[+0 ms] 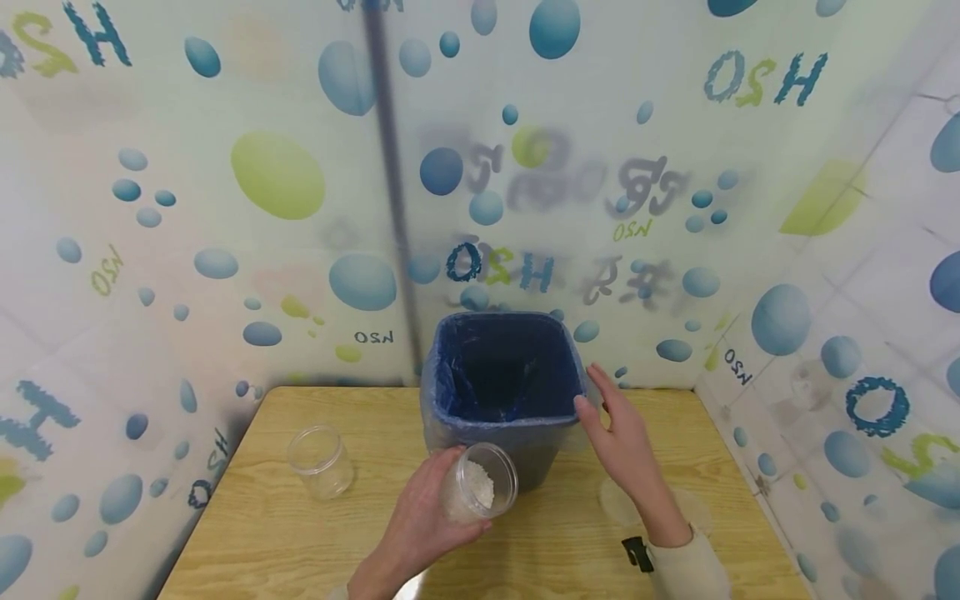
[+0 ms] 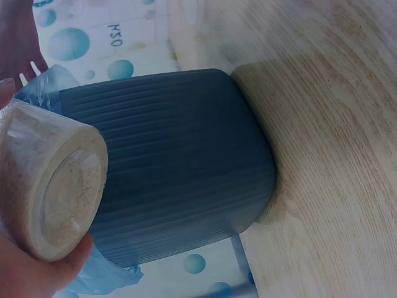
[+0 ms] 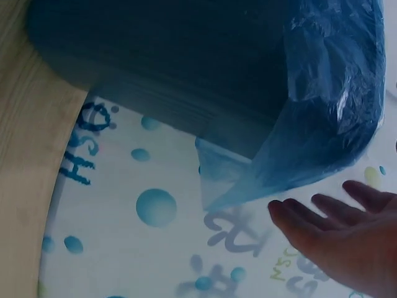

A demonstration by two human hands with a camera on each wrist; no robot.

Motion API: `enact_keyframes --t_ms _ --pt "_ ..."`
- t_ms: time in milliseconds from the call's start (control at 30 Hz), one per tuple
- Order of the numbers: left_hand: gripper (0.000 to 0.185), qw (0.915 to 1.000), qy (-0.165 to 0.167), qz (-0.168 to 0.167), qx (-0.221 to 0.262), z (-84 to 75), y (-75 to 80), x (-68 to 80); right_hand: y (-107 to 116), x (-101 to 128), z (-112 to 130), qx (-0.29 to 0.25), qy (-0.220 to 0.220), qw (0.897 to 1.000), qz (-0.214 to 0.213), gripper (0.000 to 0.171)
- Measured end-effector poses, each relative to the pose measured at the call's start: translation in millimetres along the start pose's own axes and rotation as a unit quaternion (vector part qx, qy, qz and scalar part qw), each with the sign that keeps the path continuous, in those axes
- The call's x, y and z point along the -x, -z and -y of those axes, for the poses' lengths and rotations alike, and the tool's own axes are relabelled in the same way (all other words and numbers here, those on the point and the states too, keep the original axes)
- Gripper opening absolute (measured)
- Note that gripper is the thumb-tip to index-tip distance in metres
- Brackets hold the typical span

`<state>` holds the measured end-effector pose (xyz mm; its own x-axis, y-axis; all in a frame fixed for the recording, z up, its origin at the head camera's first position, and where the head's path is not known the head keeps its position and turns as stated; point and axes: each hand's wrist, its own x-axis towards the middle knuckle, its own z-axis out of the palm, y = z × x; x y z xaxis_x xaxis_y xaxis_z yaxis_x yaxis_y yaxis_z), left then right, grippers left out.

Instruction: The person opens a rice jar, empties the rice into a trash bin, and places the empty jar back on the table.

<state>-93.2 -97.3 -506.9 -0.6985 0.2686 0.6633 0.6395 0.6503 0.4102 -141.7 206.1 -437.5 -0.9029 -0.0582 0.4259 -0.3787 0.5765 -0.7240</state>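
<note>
My left hand [image 1: 420,518] grips a clear plastic jar [image 1: 459,493] around its side, tilted with its mouth toward the upper right. White grainy stuff [image 1: 480,483] lies inside it. In the left wrist view the jar's round base [image 2: 69,195] faces the camera, with the thumb beneath it. Just behind the jar stands a dark bin [image 2: 173,161] with ribbed walls, lined by a blue plastic bag [image 3: 338,102] folded over its rim. My right hand [image 1: 624,437] holds nothing; its fingers are spread and extended beside the bin's right rim, close to the bag's edge.
A second clear jar [image 1: 322,465], without a lid, stands on the wooden table [image 1: 247,508] to the left. Faint clear discs [image 1: 618,500] lie under and beside the right forearm. A black buckle [image 1: 637,554] sits at the right wrist. A printed curtain [image 1: 285,250] hangs behind the table.
</note>
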Motion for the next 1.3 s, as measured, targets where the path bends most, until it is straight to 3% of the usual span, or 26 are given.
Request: enact_keyframes --t_ms 167,333,500,767,1067,1300 --pt "0.104 1.0000 0.001 0.002 0.001 0.1 0.3 -0.3 -5.9 -11.3 0.7 -0.071 -0.081 0.994 0.030 0.064" --pt "0.103 1.0000 0.003 0.003 0.002 1.3 1.5 -0.2 -9.7 -17.7 0.3 -0.108 -0.143 0.983 0.048 0.069" --pt "0.102 1.0000 0.005 0.001 0.004 2.9 4.0 0.2 -14.4 -19.5 -0.8 -0.138 -0.158 0.976 0.052 0.067" --pt "0.104 0.9994 0.035 0.006 0.007 5.9 11.4 -0.3 -20.9 -18.5 -6.0 -0.153 -0.169 0.972 0.048 0.063" --pt "0.098 0.9944 0.100 -0.001 0.035 15.3 24.3 1.3 -23.7 -17.7 -6.3 -0.196 -0.189 0.961 0.051 0.065" --pt "0.096 0.9949 0.090 -0.010 0.045 32.0 43.3 3.0 -24.9 -16.6 -6.9 -0.219 -0.185 0.957 0.055 0.061"
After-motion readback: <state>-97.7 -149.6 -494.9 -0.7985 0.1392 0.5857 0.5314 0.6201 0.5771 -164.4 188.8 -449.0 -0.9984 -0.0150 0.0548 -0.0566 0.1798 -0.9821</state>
